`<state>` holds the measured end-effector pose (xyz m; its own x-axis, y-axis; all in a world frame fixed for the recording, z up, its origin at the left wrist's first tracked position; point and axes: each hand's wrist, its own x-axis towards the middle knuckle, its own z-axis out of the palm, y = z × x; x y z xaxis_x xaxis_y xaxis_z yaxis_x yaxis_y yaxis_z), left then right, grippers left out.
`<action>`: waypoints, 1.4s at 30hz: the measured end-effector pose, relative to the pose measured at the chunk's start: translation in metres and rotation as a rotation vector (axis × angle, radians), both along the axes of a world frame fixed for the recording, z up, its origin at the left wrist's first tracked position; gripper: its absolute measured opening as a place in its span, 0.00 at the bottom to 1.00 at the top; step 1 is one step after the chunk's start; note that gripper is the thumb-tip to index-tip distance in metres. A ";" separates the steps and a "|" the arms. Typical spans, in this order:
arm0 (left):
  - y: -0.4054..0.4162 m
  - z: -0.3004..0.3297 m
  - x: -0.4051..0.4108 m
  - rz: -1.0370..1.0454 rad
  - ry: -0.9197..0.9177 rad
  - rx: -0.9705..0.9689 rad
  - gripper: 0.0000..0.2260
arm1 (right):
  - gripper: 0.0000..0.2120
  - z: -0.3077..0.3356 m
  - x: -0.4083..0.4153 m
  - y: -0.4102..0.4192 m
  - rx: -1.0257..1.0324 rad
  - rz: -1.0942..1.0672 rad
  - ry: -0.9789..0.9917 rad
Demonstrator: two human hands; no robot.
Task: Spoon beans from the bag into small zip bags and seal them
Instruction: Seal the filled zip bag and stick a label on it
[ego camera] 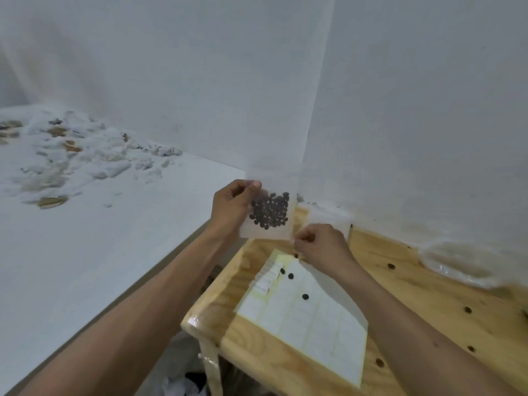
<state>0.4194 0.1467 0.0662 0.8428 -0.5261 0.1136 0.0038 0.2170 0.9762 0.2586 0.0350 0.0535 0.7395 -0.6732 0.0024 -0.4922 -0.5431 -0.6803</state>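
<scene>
Both hands hold a small zip bag (268, 215) up in the air above the far left corner of a wooden table (428, 304), close to the white wall. Left hand (233, 208) pinches the bag's left edge, thumb on the near face and fingers behind it. Right hand (321, 245) has its fingers pressed together at the bag's lower right corner; exact contact is hard to see. The bag is translucent and holds a cluster of dark beans (271, 210) in its middle. On the table below lies a white label sheet (311, 318), partly peeled at its far left corner, with a few loose beans (305, 296) on it and more scattered on the bare wood. A crumpled clear plastic bag (463, 264) sits at the wall on the right, well apart from the hands. Debris litters the floor on the far left.
</scene>
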 end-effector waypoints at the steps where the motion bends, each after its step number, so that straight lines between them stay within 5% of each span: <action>1: 0.006 -0.001 0.002 0.015 -0.004 0.003 0.07 | 0.09 -0.006 0.004 0.006 -0.050 0.037 0.083; 6: 0.024 -0.007 0.007 0.041 0.012 -0.012 0.06 | 0.14 -0.024 0.017 0.018 -0.126 -0.021 0.309; 16: 0.031 -0.013 0.006 0.026 0.019 0.008 0.05 | 0.10 -0.021 0.027 0.026 0.026 -0.063 0.303; 21: 0.027 -0.015 0.005 0.033 0.031 0.031 0.05 | 0.18 -0.017 0.017 0.014 0.096 0.013 0.175; 27: 0.009 -0.010 -0.011 -0.048 0.069 0.045 0.08 | 0.03 0.028 -0.014 0.003 0.164 -0.018 -0.140; 42: -0.053 0.019 -0.092 -0.293 0.028 0.042 0.10 | 0.01 0.057 -0.054 -0.042 -0.050 -0.198 -0.537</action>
